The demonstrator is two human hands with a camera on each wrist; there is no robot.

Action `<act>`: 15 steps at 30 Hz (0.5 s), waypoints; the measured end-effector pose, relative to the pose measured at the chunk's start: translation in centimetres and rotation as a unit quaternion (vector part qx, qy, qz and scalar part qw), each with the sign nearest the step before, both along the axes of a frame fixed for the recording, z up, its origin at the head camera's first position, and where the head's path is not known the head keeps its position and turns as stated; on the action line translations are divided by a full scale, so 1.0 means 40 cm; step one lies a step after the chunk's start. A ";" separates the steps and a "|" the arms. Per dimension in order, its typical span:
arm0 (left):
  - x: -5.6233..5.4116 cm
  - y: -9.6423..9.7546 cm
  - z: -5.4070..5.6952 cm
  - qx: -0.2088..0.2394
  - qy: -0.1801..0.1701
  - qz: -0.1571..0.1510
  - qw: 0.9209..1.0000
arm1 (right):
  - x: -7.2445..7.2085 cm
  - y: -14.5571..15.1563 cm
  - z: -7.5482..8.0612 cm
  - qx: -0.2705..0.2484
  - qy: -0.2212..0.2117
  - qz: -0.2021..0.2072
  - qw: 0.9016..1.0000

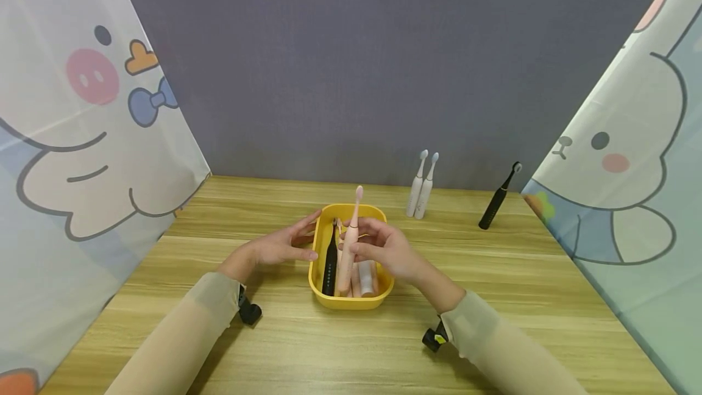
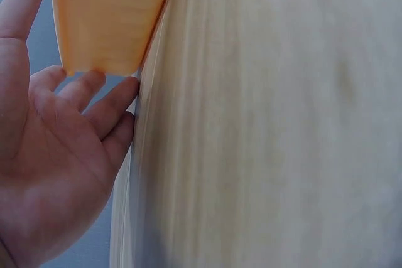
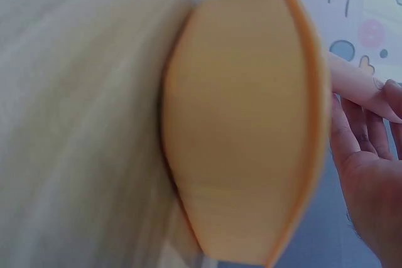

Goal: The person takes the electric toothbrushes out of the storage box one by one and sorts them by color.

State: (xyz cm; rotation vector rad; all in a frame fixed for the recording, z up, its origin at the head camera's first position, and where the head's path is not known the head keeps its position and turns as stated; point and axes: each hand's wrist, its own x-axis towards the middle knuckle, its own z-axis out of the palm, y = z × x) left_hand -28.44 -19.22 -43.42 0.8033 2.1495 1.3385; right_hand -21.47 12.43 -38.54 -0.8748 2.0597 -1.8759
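Note:
Over a yellow bin [image 1: 351, 303], my right hand [image 1: 392, 252] pinches a pink electric toothbrush [image 1: 348, 261] between thumb and fingers, its brush head pointing up and away. The right wrist view shows this pink handle just past the bin's rim. My left hand [image 1: 282, 244] rests against the bin's left side, fingers relaxed, with the thumb at the rim. Its fingertips meet the yellow wall in the left wrist view. Inside the bin lie a black electric toothbrush [image 1: 330, 264], a white handle [image 1: 365, 279] and more pink pieces, partly hidden by the held toothbrush and right hand.
Two white electric toothbrushes [image 1: 415, 191] stand side by side at the back of the wooden table [image 1: 263, 346]. Farther right stands another black electric toothbrush [image 1: 495, 203]. A grey panel [image 1: 351, 66] rises behind, and cartoon-printed cloths hang left and right.

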 end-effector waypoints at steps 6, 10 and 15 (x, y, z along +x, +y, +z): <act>0.001 0.002 0.005 0.006 -0.004 -0.007 1.000 | -0.009 0.036 0.036 -0.005 0.008 -0.023 1.000; 0.000 0.001 0.006 0.005 -0.005 -0.008 1.000 | -0.014 0.064 0.051 -0.002 0.027 -0.043 0.999; 0.001 0.001 0.006 -0.001 -0.001 -0.006 1.000 | -0.017 0.111 0.072 -0.004 0.030 -0.063 0.998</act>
